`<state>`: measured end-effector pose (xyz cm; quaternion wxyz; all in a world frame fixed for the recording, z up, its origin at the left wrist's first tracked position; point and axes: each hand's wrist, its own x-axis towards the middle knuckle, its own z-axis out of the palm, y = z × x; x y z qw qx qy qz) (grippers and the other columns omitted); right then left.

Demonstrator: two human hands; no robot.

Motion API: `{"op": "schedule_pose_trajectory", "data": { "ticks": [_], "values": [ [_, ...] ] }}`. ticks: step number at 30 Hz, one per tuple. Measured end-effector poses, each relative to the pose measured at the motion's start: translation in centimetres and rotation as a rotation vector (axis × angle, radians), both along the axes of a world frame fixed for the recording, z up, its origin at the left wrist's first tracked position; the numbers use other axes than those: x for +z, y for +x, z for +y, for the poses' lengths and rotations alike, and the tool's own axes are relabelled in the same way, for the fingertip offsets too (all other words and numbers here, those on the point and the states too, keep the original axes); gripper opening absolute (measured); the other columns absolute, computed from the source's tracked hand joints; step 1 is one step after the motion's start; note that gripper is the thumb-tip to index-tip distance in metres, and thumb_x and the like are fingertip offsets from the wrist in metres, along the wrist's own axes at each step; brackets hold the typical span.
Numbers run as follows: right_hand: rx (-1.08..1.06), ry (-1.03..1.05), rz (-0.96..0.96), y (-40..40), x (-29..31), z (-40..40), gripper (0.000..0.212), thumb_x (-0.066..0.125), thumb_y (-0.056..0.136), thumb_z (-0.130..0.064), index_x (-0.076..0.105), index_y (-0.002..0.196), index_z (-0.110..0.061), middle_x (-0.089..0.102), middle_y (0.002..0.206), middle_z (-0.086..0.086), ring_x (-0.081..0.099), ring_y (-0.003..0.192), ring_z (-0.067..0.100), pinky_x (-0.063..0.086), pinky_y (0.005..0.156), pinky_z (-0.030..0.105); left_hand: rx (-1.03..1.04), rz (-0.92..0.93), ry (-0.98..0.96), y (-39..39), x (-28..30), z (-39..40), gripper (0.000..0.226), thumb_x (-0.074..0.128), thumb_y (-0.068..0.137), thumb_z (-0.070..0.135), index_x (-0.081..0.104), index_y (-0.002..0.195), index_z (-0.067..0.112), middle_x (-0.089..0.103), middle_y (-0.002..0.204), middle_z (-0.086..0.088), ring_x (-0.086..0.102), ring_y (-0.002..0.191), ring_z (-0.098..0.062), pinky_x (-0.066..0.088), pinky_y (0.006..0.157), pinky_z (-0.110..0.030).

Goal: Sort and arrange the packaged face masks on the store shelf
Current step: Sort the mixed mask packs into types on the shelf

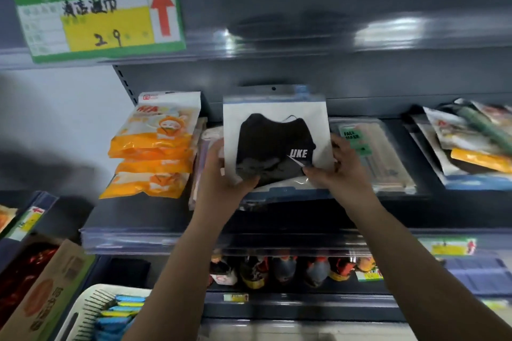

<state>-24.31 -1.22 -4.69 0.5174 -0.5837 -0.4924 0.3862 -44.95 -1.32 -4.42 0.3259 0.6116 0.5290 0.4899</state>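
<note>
Holding the black mask packet above the dark shelf, we grip its lower corners: our left hand and right hand both curl thumb and fingers round it, between the orange mask packets and the clear mask packs.

Dim, motion-blurred, glare overhead, warped edges
</note>
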Motion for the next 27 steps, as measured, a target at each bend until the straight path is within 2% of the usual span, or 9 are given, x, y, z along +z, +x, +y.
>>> {"op": "schedule_pose_trajectory", "data": {
  "ticks": [3,6,8,11,14,17,22,24,27],
  "values": [
    [-0.029,0.002,-0.146,2.0,0.4,0.0,0.067,0.078,0.072,-0.010,0.045,0.129,-0.020,0.060,0.104,-0.009,0.058,0.097,0.010,0.049,0.078,0.017,0.008,0.136,-0.100,2.1,0.0,0.5,0.075,0.078,0.073,0.012,0.037,0.135,0.024,0.051,0.103,0.020,0.052,0.096,-0.005,0.045,0.075,-0.022],
    [-0.063,-0.028,-0.206,3.9,0.2,-0.1,0.070,0.078,0.072,-0.014,0.043,0.132,-0.019,0.056,0.106,-0.005,0.058,0.102,0.019,0.048,0.083,0.030,-0.005,0.301,-0.147,4.2,0.1,1.0,0.086,0.076,0.075,0.025,0.027,0.144,0.020,0.051,0.129,0.003,0.051,0.116,-0.023,0.045,0.089,-0.035],
    [-0.093,-0.062,-0.246,4.9,-0.1,0.1,0.071,0.078,0.071,-0.016,0.043,0.133,-0.019,0.056,0.109,-0.004,0.057,0.106,0.023,0.045,0.083,0.030,0.012,0.457,-0.160,5.5,0.3,1.1,0.087,0.072,0.078,0.033,0.022,0.146,0.019,0.048,0.137,-0.004,0.049,0.121,-0.028,0.045,0.095,-0.040],
    [-0.098,-0.101,-0.322,5.9,-0.2,0.2,0.072,0.077,0.073,-0.017,0.042,0.135,-0.018,0.054,0.104,-0.005,0.056,0.103,0.022,0.037,0.078,0.024,0.068,0.756,-0.143,6.7,0.1,1.2,0.081,0.063,0.081,0.046,0.024,0.145,0.015,0.049,0.136,-0.007,0.046,0.121,-0.030,0.040,0.096,-0.040],
    [-0.090,-0.118,-0.383,6.6,-0.1,0.3,0.068,0.075,0.075,-0.015,0.042,0.135,-0.016,0.055,0.097,-0.006,0.056,0.102,0.021,0.034,0.076,0.021,0.068,0.881,-0.153,7.5,-0.3,1.5,0.075,0.056,0.082,0.055,0.031,0.141,0.015,0.046,0.139,-0.008,0.044,0.125,-0.030,0.037,0.099,-0.040],
    [-0.080,-0.184,-0.515,6.6,-0.2,0.5,0.072,0.073,0.077,-0.019,0.037,0.140,-0.014,0.059,0.118,0.009,0.054,0.113,0.026,0.032,0.072,0.020,0.048,1.040,-0.160,7.9,-0.7,1.8,0.063,0.050,0.086,0.056,0.042,0.130,0.013,0.045,0.140,-0.008,0.041,0.127,-0.029,0.034,0.099,-0.039],
    [-0.039,-0.253,-0.730,5.9,-0.2,1.4,0.065,0.071,0.078,-0.027,0.041,0.133,-0.009,0.055,0.120,0.015,0.054,0.109,0.032,0.039,0.074,0.028,0.023,1.161,-0.155,7.4,-1.2,1.8,0.051,0.046,0.089,0.055,0.050,0.120,0.014,0.053,0.130,-0.007,0.041,0.124,-0.029,0.033,0.097,-0.038],
    [-0.021,-0.301,-0.819,5.5,-0.2,1.9,0.064,0.069,0.078,-0.032,0.042,0.130,-0.009,0.053,0.121,0.016,0.055,0.108,0.034,0.045,0.081,0.034,0.031,1.183,-0.147,7.2,-1.2,1.7,0.050,0.045,0.090,0.054,0.050,0.122,0.015,0.052,0.131,-0.006,0.039,0.125,-0.028,0.032,0.098,-0.038],
    [-0.002,-0.337,-0.965,4.7,-0.2,2.2,0.064,0.064,0.082,-0.040,0.040,0.131,-0.007,0.047,0.130,0.016,0.050,0.116,0.034,0.044,0.088,0.036,0.023,1.218,-0.134,6.8,-1.2,1.5,0.045,0.047,0.090,0.049,0.054,0.120,0.016,0.048,0.133,-0.005,0.036,0.126,-0.029,0.032,0.098,-0.037]
  ]
}}
